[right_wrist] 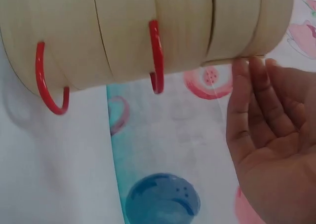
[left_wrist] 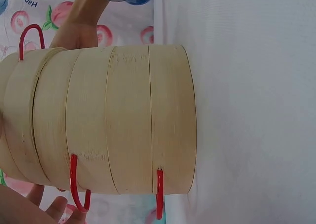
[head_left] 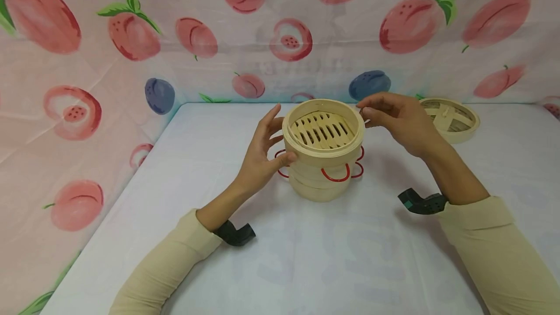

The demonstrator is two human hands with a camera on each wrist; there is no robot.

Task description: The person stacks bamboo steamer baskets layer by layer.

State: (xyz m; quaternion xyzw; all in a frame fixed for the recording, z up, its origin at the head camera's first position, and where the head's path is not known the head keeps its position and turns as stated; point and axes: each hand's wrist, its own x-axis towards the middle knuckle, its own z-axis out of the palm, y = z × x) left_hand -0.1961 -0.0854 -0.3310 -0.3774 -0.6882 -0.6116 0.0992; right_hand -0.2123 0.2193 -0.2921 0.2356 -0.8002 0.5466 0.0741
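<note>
A stack of bamboo steamer baskets (head_left: 321, 186) with red loop handles stands on the white table. Its top basket (head_left: 323, 152) has a slatted floor and leans slightly in the left wrist view, with a slanting seam beneath it. My left hand (head_left: 262, 152) holds that basket at its left side, thumb on the front wall and fingers spread toward the back. At the right rim, my right hand (head_left: 398, 120) touches the basket with its fingertips. In the right wrist view, these fingers (right_wrist: 239, 115) are fairly straight against the wall.
A round bamboo lid (head_left: 450, 120) with crossed strips lies on the table behind my right hand. Fruit-printed cloth (head_left: 245, 57) rises behind the table and along its left side. A dark camera band (head_left: 422, 202) sits on each wrist.
</note>
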